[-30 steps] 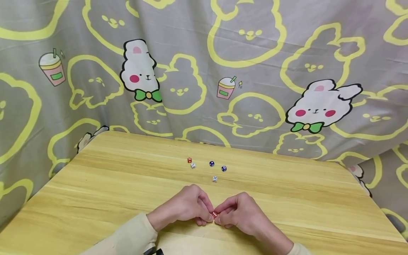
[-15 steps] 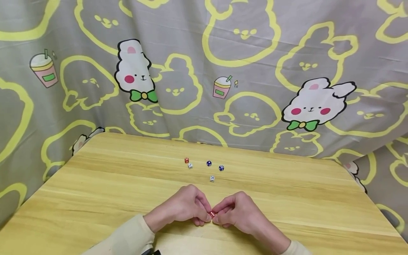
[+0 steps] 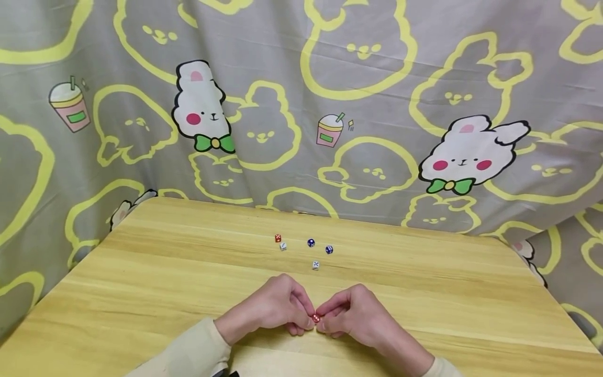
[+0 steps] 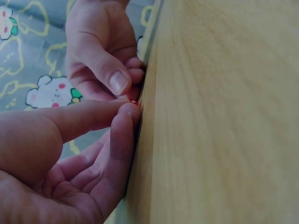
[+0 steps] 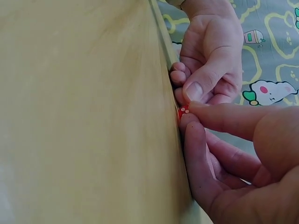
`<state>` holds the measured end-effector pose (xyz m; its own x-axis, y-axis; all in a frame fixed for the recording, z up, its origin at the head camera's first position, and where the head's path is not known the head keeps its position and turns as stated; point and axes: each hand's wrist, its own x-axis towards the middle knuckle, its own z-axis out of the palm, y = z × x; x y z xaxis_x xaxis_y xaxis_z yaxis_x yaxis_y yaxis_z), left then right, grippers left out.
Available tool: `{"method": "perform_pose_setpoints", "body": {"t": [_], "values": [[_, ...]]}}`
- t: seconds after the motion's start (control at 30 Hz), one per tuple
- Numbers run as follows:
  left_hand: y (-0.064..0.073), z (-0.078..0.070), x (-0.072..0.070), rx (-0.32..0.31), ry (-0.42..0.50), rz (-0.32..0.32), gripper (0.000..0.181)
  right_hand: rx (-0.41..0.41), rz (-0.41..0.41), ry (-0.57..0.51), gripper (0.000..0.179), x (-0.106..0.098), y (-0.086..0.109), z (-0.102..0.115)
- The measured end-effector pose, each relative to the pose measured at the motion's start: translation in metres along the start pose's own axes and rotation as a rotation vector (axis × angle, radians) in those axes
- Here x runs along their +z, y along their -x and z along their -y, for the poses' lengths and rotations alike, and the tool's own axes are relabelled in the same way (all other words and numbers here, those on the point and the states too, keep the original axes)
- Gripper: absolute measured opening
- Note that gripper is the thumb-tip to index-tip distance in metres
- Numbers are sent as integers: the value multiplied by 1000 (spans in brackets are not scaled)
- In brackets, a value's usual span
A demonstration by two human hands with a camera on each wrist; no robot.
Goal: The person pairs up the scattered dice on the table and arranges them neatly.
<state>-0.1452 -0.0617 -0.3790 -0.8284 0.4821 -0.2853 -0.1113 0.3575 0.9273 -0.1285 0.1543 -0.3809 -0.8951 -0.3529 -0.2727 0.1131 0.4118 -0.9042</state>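
Note:
A small red die (image 3: 316,318) with white pips is at the near middle of the table, between my two hands. From its left side, my left hand (image 3: 281,302) pinches it with thumb and index finger. My right hand (image 3: 356,314) does the same from the right, so the fingertips of both hands nearly meet around it. The right wrist view shows a pipped face of the red die (image 5: 183,111) close to the tabletop. In the left wrist view only a sliver of the red die (image 4: 134,101) shows behind the fingertips.
Farther back on the wooden table (image 3: 165,272) lie another red die (image 3: 278,238), a white die (image 3: 283,246) beside it, two blue dice (image 3: 311,243) and a second white die (image 3: 315,265). A grey cartoon-print curtain (image 3: 282,68) hangs behind the table's far edge.
The head view shifts slightly left and right. Both hands keep their pinch on the red die in about the same place; the other dice stay put.

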Motion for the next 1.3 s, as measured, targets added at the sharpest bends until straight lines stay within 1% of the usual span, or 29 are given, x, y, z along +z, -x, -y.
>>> {"method": "perform_pose_setpoints", "body": {"t": [0.2,0.4,0.57,0.73,0.9,1.1,1.3], "values": [[-1,1,1,1,11,7,12,-4,-41,65,27,-8,1,8],[0,1,-1,7,6,11,12,-53,-93,132,28,-21,-5,23],[0,0,-2,10,10,18,12,-116,-167,217,25,-28,-18,35],[-1,1,-1,13,10,17,12,-163,-230,260,21,-31,-37,43],[0,2,-1,13,13,18,12,-198,-249,268,21,-31,-53,46],[0,1,-1,16,20,21,11,-236,-253,254,22,-31,-66,50],[0,1,-1,23,19,19,12,-247,-251,218,24,-29,-77,54]]}}
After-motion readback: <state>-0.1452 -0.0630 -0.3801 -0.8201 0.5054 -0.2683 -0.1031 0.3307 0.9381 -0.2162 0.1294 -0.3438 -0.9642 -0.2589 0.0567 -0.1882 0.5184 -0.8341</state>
